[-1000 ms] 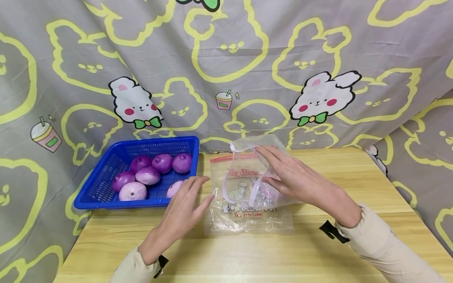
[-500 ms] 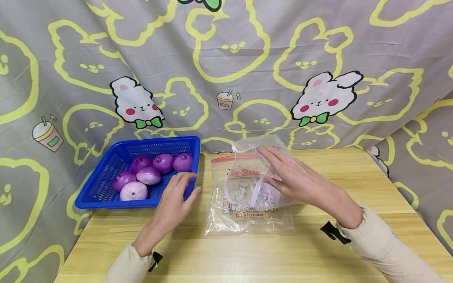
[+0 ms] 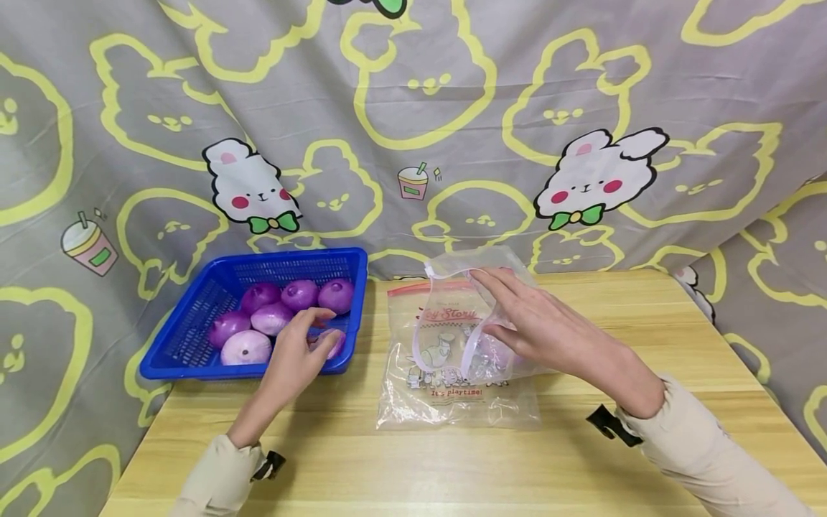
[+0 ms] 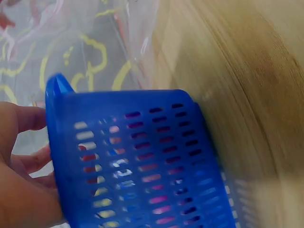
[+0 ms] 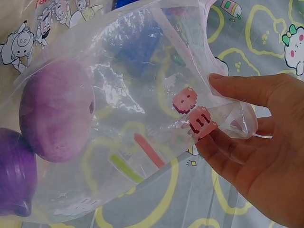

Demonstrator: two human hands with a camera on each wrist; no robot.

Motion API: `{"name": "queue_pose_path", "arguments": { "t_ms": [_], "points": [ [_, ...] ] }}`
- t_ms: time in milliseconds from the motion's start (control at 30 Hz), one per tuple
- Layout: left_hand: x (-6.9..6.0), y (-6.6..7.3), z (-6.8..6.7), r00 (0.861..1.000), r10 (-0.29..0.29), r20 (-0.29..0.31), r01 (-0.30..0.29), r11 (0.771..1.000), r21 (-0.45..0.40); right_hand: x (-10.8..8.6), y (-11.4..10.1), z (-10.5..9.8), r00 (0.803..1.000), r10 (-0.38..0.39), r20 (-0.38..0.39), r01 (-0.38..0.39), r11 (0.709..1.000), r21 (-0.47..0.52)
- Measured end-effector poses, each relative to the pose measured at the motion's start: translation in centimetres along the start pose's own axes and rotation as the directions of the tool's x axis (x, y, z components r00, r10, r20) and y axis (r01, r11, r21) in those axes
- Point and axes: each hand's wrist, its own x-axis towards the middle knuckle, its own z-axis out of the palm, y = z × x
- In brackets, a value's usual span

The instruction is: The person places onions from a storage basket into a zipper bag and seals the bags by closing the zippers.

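Observation:
My left hand (image 3: 293,355) reaches over the front right corner of the blue basket (image 3: 155,370). Its fingers and thumb are apart, just beside a purple onion (image 3: 336,345) partly hidden by the hand; I cannot tell whether they touch it. In the left wrist view the basket wall (image 4: 128,102) covers the fingertips. My right hand (image 3: 549,323) grips the edge of a clear zip bag (image 5: 123,95), keeping its mouth spread toward the basket. Inside the bag lie a pale purple onion (image 5: 57,111) and a darker onion (image 5: 16,173).
Several more onions (image 3: 245,348) lie in the basket. Beneath the held bag, a flat printed bag (image 3: 413,409) with a red zip strip rests on the wooden table (image 3: 452,467). A grey patterned cloth (image 3: 452,86) hangs behind the table.
My left hand has moved leftward from beside the bag into the front right of the basket, by the onion there. My right hand has stayed on the bag's edge.

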Motion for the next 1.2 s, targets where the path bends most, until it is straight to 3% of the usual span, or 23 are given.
{"name": "queue_pose_path", "arguments": {
  "t_ms": [100, 233, 567, 700, 900, 967, 1033, 1200],
  "points": [
    [0.4, -0.8, -0.3, 0.998, -0.06, 0.026, 0.06, 0.998, -0.001, 0.0, 0.0, 0.0, 1.0, 0.004, 0.004, -0.004, 1.0, -0.004],
    [1.0, -1.5, -0.7, 0.993, -0.097, 0.073, 0.095, 0.995, 0.022, -0.1, 0.0, 0.0, 1.0, 0.012, 0.009, -0.012, 1.0, -0.009],
    [2.6, -3.0, -1.6, 0.966, -0.115, 0.232, 0.087, 0.988, 0.128, -0.1, 0.2, 0.1, 1.0, 0.014, 0.015, -0.014, 1.0, -0.006],
    [3.1, -3.1, -2.2, 0.929, -0.148, 0.34, 0.1, 0.983, 0.157, -0.1, 0.3, 0.1, 1.0, 0.016, 0.011, -0.016, 1.0, -0.006],
    [3.5, -3.1, -2.5, 0.824, -0.181, 0.537, 0.101, 0.979, 0.174, -0.3, 0.2, 0.0, 1.0, 0.016, 0.007, -0.016, 1.0, -0.01],
    [3.5, -3.2, -2.5, 0.798, -0.187, 0.573, 0.102, 0.979, 0.177, -0.3, 0.3, 0.0, 1.0, 0.012, 0.004, -0.012, 1.0, -0.011],
    [3.5, -3.3, -2.4, 0.784, -0.198, 0.588, 0.112, 0.977, 0.18, -0.3, 0.3, 0.0, 1.0, 0.008, 0.001, -0.008, 1.0, -0.012],
    [3.6, -3.5, -2.2, 0.783, -0.207, 0.586, 0.122, 0.976, 0.182, -0.4, 0.5, 0.1, 1.0, 0.016, 0.008, -0.016, 1.0, -0.018]
  ]
}}
